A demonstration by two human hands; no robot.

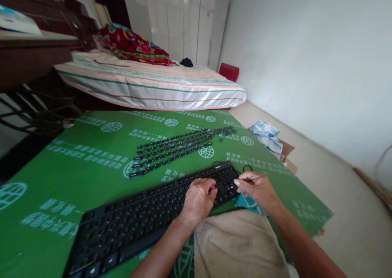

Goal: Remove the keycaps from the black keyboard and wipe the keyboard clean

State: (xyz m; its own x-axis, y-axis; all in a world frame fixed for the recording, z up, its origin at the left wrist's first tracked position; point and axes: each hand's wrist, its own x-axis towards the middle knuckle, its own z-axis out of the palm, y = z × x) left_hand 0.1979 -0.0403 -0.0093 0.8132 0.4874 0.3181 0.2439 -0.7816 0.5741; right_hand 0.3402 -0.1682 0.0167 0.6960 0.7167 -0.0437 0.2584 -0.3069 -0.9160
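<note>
A black keyboard frame [134, 216] with most of its keycaps off lies slantwise on a green printed sheet [76, 159]. My left hand [199, 199] rests on the keyboard near its right part, fingers curled and pressed on a key. Just to the right, my right hand [259, 189] is closed in a pinch on a thin black tool whose tip points at the keyboard's right end. Rows of removed black keycaps [174, 147] are laid out on the sheet beyond the keyboard.
A beige towel [239, 245] covers my lap, with a teal cloth [246, 202] under my right hand. A bed [153, 84] with a red floral blanket stands behind. Crumpled paper on cardboard [269, 137] lies on the floor at right. A dark wooden desk [33, 53] is at left.
</note>
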